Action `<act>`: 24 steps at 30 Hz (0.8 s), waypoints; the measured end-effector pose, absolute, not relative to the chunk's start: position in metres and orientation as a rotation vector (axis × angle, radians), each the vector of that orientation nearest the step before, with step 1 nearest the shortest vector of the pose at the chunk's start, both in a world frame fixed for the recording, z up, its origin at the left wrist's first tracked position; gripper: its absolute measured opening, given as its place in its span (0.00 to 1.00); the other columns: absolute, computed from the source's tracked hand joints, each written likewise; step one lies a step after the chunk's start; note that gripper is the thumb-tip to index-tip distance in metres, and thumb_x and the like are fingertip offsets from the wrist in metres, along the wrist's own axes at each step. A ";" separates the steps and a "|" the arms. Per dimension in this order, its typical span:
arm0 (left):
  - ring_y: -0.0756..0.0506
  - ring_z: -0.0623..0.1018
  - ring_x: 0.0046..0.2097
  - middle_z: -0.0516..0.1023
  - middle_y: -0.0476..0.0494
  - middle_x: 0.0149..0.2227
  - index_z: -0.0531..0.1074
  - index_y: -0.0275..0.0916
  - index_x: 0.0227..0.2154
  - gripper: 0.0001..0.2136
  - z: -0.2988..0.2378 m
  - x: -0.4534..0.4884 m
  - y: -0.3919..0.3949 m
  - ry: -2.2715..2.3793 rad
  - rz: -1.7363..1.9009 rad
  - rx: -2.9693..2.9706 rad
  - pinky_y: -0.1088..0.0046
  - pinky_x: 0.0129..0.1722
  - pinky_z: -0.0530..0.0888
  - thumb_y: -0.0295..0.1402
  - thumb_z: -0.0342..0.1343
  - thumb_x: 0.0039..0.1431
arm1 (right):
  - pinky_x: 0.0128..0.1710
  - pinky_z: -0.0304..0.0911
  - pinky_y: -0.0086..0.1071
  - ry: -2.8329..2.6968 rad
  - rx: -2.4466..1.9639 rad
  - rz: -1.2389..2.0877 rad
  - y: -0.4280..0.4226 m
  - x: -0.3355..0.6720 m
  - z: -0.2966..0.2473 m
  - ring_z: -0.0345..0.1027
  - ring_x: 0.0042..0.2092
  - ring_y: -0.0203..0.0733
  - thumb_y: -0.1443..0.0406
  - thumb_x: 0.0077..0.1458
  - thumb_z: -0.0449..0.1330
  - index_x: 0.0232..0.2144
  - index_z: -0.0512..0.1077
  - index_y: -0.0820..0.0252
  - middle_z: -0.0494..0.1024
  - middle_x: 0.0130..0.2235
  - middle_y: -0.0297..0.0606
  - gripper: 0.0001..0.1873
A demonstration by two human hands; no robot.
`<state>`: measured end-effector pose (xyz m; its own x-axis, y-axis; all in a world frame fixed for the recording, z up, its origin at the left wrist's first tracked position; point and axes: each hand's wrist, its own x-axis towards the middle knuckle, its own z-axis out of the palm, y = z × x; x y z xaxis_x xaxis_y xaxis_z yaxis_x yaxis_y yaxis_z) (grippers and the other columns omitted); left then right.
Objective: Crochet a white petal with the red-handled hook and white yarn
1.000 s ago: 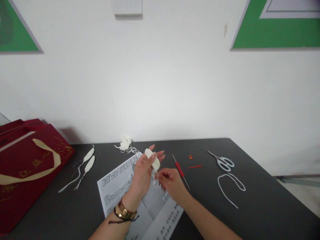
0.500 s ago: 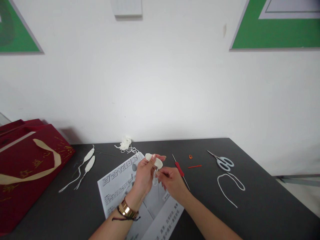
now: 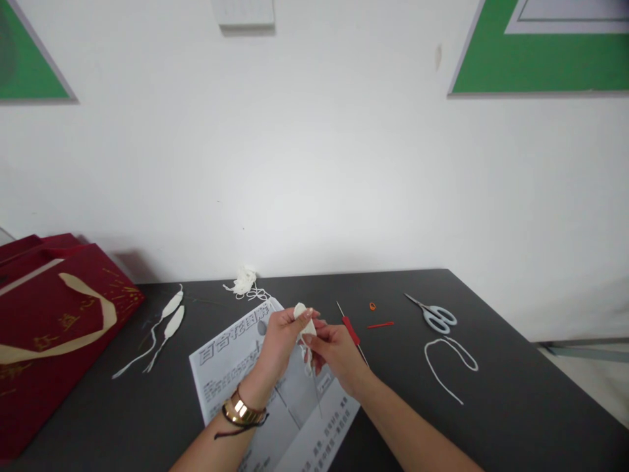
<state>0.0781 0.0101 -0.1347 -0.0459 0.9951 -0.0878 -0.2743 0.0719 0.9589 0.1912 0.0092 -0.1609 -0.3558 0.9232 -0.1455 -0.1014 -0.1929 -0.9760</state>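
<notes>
A small white crocheted petal (image 3: pixel 301 313) is held between both hands above the printed sheet. My left hand (image 3: pixel 285 329) grips its upper part between thumb and fingers. My right hand (image 3: pixel 335 349) pinches the lower end, where white yarn (image 3: pixel 307 360) hangs in loops. A thin wire-like strand (image 3: pixel 318 393) runs down below the hands over the paper. The sheet (image 3: pixel 230 357) carries large printed characters and a grey picture. Just right of my right hand lies a crochet hook with a red handle (image 3: pixel 350 331).
Two finished-looking white petals (image 3: pixel 173 322) with tails lie left, beside a dark red gift bag (image 3: pixel 59 308). Loose white yarn (image 3: pixel 244 282) sits by the wall. Rightward are an orange stitch marker (image 3: pixel 372 306), a red plastic needle (image 3: pixel 380 325), scissors (image 3: pixel 439 319) and a yarn piece (image 3: pixel 432 370).
The petal has turned more upright between the hands. My right fingers have shifted up onto its lower end, and the thin strand below shows more clearly. The view has moved slightly.
</notes>
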 end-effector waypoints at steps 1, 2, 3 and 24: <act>0.48 0.73 0.18 0.80 0.39 0.23 0.79 0.32 0.28 0.14 -0.135 0.077 0.011 1.096 1.309 0.920 0.75 0.17 0.67 0.40 0.63 0.45 | 0.15 0.56 0.26 -1.280 -1.051 1.673 0.009 0.191 -0.161 0.56 0.15 0.29 0.52 0.43 0.63 0.16 0.70 0.65 0.69 0.16 0.32 0.20; 0.48 0.74 0.19 0.79 0.39 0.22 0.79 0.32 0.27 0.14 -0.136 0.076 0.012 1.109 1.306 0.922 0.74 0.18 0.68 0.40 0.63 0.45 | 0.15 0.56 0.26 -1.291 -1.057 1.685 0.009 0.191 -0.162 0.56 0.15 0.29 0.53 0.43 0.63 0.16 0.70 0.65 0.69 0.16 0.32 0.19; 0.47 0.75 0.20 0.79 0.39 0.22 0.79 0.32 0.27 0.13 -0.137 0.075 0.012 1.118 1.303 0.923 0.74 0.19 0.69 0.40 0.63 0.45 | 0.15 0.57 0.26 -1.305 -1.062 1.696 0.009 0.191 -0.162 0.57 0.15 0.30 0.54 0.42 0.64 0.16 0.70 0.65 0.70 0.16 0.33 0.18; 0.51 0.70 0.20 0.78 0.45 0.21 0.78 0.35 0.20 0.11 -0.138 0.081 0.010 1.126 1.400 0.964 0.75 0.21 0.64 0.39 0.63 0.44 | 0.21 0.58 0.26 -1.253 -1.029 1.621 0.014 0.200 -0.155 0.60 0.20 0.31 0.51 0.43 0.63 0.21 0.73 0.65 0.70 0.19 0.31 0.20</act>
<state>0.0807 0.0098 -0.1378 -0.1267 0.9917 -0.0216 -0.2339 -0.0087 0.9722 0.1998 0.0143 -0.1554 -0.3258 0.9382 -0.1169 -0.1234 -0.1647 -0.9786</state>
